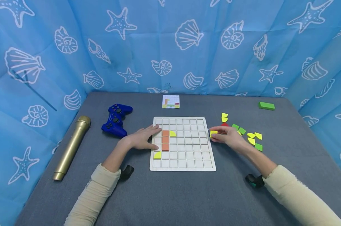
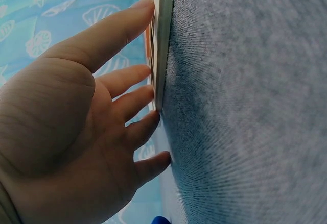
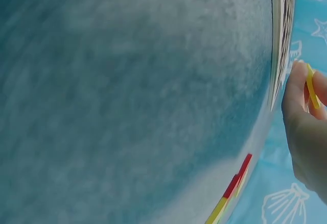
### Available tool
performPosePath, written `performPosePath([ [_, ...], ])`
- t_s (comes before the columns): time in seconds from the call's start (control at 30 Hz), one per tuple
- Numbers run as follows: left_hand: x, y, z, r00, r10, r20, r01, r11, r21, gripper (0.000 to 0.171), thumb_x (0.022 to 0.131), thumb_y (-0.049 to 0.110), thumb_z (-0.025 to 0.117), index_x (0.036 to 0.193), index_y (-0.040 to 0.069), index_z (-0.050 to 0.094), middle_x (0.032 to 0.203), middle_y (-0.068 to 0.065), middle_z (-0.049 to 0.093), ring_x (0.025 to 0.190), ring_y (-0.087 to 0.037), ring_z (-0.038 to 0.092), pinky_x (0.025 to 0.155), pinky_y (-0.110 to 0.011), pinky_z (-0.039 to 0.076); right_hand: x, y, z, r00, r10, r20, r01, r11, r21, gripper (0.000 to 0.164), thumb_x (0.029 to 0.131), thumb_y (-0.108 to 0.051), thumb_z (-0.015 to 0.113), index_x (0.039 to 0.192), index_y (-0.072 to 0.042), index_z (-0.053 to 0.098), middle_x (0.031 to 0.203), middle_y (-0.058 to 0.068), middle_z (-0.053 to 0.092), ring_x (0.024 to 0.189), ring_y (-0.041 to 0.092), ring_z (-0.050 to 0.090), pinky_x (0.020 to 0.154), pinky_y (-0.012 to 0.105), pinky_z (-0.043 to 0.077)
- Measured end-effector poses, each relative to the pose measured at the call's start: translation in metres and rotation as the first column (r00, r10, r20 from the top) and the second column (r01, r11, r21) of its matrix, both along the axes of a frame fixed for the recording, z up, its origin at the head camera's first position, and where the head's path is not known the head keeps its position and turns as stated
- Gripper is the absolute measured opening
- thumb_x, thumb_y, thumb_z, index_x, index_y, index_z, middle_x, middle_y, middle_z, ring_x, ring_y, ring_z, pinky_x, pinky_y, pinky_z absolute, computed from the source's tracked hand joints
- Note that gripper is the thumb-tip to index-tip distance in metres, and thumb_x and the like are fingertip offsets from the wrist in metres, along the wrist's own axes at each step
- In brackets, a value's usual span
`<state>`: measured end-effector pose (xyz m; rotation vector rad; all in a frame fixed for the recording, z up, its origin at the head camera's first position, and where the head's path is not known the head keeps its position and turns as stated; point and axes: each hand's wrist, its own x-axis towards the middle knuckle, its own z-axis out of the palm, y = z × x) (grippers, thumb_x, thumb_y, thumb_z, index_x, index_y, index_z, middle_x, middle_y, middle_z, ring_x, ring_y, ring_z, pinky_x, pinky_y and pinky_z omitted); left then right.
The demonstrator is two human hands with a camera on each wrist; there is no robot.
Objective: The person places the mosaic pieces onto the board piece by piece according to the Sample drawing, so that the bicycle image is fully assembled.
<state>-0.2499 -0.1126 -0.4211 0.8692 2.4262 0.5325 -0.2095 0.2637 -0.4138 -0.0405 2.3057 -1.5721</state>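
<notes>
A white grid board [image 1: 184, 164] lies mid-table, bearing several orange square tiles [image 1: 165, 140], a yellow rounded tile [image 1: 173, 133] beside the top one, and a yellow tile [image 1: 157, 155] lower left. My left hand [image 1: 142, 138] rests on the board's left edge with fingers spread; in the left wrist view its fingertips touch the rim. Just off the board's right edge, my right hand [image 1: 229, 137] pinches a yellow tile [image 1: 213, 133] between thumb and fingers. The right wrist view shows that yellow tile [image 3: 312, 87] edge-on.
Loose yellow, green and red tiles, such as a green tile [image 1: 258, 147], lie right of the board. A green block [image 1: 266, 105] sits at the back right. Behind the board is a small pattern card [image 1: 171, 102]. A blue game controller [image 1: 116, 120] and gold microphone [image 1: 72, 147] lie left.
</notes>
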Motion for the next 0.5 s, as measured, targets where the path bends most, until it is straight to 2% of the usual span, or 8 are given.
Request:
performPosePath([
  [0.23, -0.001, 0.001, 0.001, 1.0, 0.002, 0.002, -0.002, 1.0, -0.006, 0.082, 0.091, 0.041, 0.063, 0.153, 0.011, 0.019, 0.158, -0.01, 0.01, 0.144, -0.027, 0.002, 0.112, -0.053, 0.007, -0.003, -0.01, -0.001, 0.997, 0.073, -0.028, -0.073, 0.997, -0.016, 0.043, 0.092, -0.004, 0.062, 0.132, 0.006, 0.05, 0.105, 0.024, 0.06, 0.089, 0.024, 0.066, 0.08, 0.033, 0.054],
  [0.37, -0.001, 0.002, 0.001, 1.0, 0.008, 0.002, -0.008, 1.0, -0.01, 0.082, 0.091, 0.042, 0.063, 0.153, 0.011, 0.019, 0.158, -0.01, 0.01, 0.144, -0.027, 0.002, 0.112, -0.052, 0.007, -0.003, -0.018, 0.0, 0.991, 0.114, -0.07, -0.112, 0.993, 0.034, 0.042, 0.091, -0.005, 0.064, 0.131, 0.005, 0.051, 0.094, 0.02, 0.056, 0.084, 0.025, 0.066, 0.076, 0.029, 0.054],
  [0.5, -0.001, 0.002, 0.0, 1.0, 0.009, 0.007, -0.009, 1.0, -0.011, 0.082, 0.091, 0.041, 0.063, 0.154, 0.012, 0.019, 0.158, -0.009, 0.01, 0.144, -0.026, 0.002, 0.112, -0.052, 0.007, -0.003, -0.026, 0.0, 0.987, 0.144, -0.065, -0.141, 0.989, 0.054, 0.042, 0.091, -0.005, 0.064, 0.131, 0.003, 0.051, 0.093, 0.017, 0.06, 0.082, 0.027, 0.065, 0.075, 0.03, 0.055],
])
